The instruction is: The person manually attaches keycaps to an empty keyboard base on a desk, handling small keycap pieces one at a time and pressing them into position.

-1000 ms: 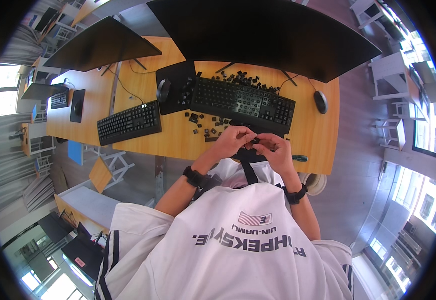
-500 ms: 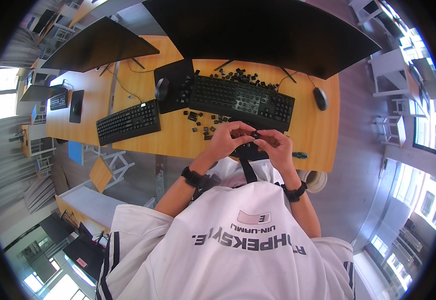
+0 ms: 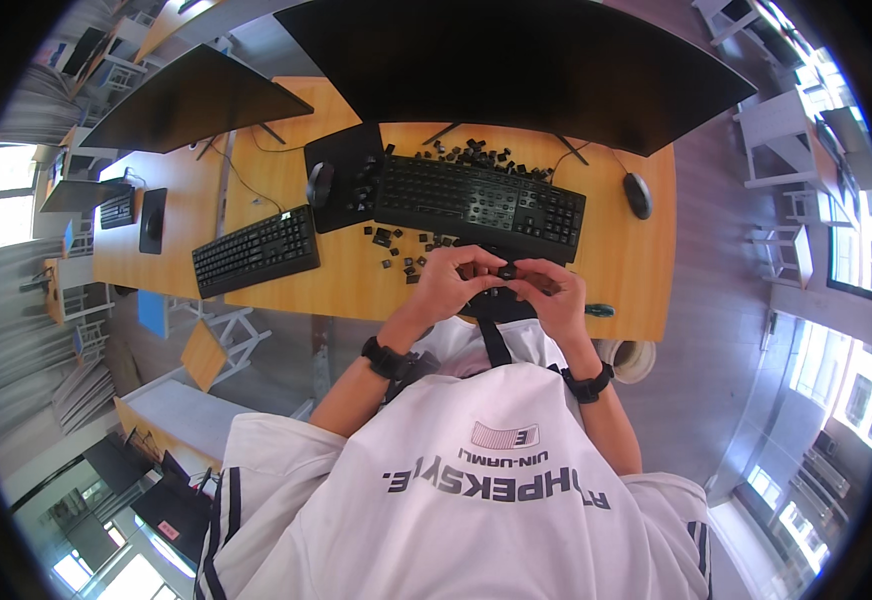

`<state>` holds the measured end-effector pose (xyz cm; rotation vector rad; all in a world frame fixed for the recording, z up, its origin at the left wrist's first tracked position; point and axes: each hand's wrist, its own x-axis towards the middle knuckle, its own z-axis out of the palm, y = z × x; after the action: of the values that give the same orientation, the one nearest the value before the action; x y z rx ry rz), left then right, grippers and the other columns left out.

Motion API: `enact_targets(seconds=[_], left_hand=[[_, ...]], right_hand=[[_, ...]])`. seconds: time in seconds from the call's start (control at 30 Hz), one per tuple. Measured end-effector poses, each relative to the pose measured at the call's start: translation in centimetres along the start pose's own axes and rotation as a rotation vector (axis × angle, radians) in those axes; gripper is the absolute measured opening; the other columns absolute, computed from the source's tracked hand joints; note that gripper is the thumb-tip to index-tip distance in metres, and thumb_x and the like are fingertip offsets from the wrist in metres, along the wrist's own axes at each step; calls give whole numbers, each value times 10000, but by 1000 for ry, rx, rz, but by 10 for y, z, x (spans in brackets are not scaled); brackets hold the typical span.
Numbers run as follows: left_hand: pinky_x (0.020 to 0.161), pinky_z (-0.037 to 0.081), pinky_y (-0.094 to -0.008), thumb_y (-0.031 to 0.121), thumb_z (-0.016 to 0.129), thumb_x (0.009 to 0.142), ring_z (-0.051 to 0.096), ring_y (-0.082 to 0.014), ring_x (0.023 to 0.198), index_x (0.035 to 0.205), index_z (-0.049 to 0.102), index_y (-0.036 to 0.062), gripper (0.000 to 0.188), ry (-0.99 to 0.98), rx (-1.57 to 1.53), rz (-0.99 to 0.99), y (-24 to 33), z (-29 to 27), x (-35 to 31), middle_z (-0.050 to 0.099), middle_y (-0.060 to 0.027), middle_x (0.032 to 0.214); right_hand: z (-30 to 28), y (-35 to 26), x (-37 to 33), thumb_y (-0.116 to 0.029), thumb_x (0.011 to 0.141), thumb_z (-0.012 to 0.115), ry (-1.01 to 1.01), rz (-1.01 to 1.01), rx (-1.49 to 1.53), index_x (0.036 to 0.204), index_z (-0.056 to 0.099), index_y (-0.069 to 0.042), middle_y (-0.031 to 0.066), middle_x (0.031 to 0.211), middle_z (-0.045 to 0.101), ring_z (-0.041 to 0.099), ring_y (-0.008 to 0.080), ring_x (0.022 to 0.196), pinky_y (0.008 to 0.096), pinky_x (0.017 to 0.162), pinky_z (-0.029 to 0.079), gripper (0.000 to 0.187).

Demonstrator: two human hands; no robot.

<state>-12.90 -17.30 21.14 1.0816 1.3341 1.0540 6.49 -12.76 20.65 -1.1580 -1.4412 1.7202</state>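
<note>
My left hand (image 3: 448, 282) and my right hand (image 3: 552, 296) meet in front of me, just above the table's near edge. Between their fingertips they pinch a small black keycap (image 3: 507, 271), each hand gripping it from its own side. Past my hands lies a big black keyboard (image 3: 446, 195) with part of its keys off, bare switch spots showing in its middle and right. Loose black keycaps (image 3: 421, 262) are scattered left of my hands, and more keycaps (image 3: 476, 154) form a pile behind the keyboard.
A large monitor (image 3: 516, 70) stands at the back, a second monitor (image 3: 191, 100) to its left. A mouse (image 3: 320, 185) rests on a black mouse pad (image 3: 344, 212). Another keyboard (image 3: 256, 252) lies at left, another mouse (image 3: 638, 196) at right. A green-handled tool (image 3: 600, 311) sits near the front edge.
Both hands stay together with the keycap in their fingertips; the fingers have shifted only slightly. The view has moved a little.
</note>
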Motion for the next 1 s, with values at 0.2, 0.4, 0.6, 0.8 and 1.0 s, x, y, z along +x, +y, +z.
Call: enact_targets(seconds=[0.2,0.4,0.6,0.8,1.0], left_hand=[[736,510,-226,-26,726,802,630,-77,801,983,704,-2,184,-29,7,-21,-11,-4,2,701,-34,910],[751,508,-230,-42,709,807,628,-80,827,954,690,-10,151,-36,-11,-22,-17,-9,3,678,-29,898],[768,512,-241,-69,693,807,629,-101,860,922,679,-12,129,-40,-38,-11,-22,-13,3,662,-40,933],[781,512,-247,-91,684,800,631,-122,892,894,670,-7,126,-40,-96,-7,-29,-21,1,647,-48,976],[683,466,-221,-67,713,782,580,-80,782,887,672,18,141,-27,-97,14,-39,-34,-1,640,-14,920]], right_hand=[[5,4,4,32,796,723,3,-8,-16,1006,679,3,25,802,688,619,65,680,199,646,499,216],[9,6,9,31,791,728,-31,18,-51,966,670,-7,13,776,673,609,57,665,191,636,476,188],[11,12,12,68,785,711,-58,50,-75,959,641,8,14,811,656,619,63,725,198,685,499,197],[26,15,16,72,798,708,-35,9,-23,918,623,-13,-10,855,631,590,29,724,175,656,466,170],[43,18,18,47,803,718,-47,26,-81,928,621,-13,-10,878,632,582,19,728,168,650,460,169]])
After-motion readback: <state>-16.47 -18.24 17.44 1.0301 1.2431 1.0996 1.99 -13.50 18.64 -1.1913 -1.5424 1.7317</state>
